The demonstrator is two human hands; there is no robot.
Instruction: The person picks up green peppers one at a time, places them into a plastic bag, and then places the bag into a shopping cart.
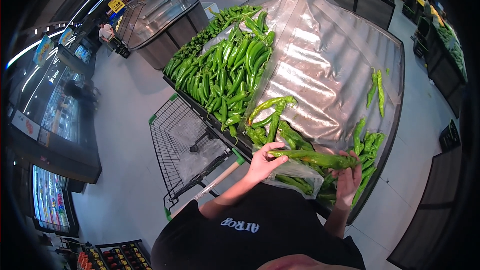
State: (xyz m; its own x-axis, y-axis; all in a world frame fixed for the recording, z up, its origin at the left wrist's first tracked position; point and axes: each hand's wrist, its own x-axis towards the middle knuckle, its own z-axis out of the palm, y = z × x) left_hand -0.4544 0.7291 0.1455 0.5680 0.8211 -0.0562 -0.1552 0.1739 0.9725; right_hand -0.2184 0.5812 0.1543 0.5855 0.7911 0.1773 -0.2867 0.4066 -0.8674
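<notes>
A long green pepper (318, 158) with an orange-tinged streak is stretched between both hands in front of my chest. My left hand (264, 163) pinches its thin tip between thumb and fingers. At the thick stem end, my right hand (348, 176) has its fingers around the pepper. Just below it lies a clear plastic bag (313, 185) with green peppers (294, 183) in it, at the near edge of the display stand. More wrinkled green peppers (369, 146) lie beside my right hand, and others (275, 120) are beyond my left hand.
A wire shopping cart (183, 135) holding clear plastic bags (202, 155) stands against the stand's left side. Smooth green chillies (225, 71) are heaped at the stand's left, next to a silvery sheet (307, 71). A person (106, 31) is at the far left by a metal counter (157, 18).
</notes>
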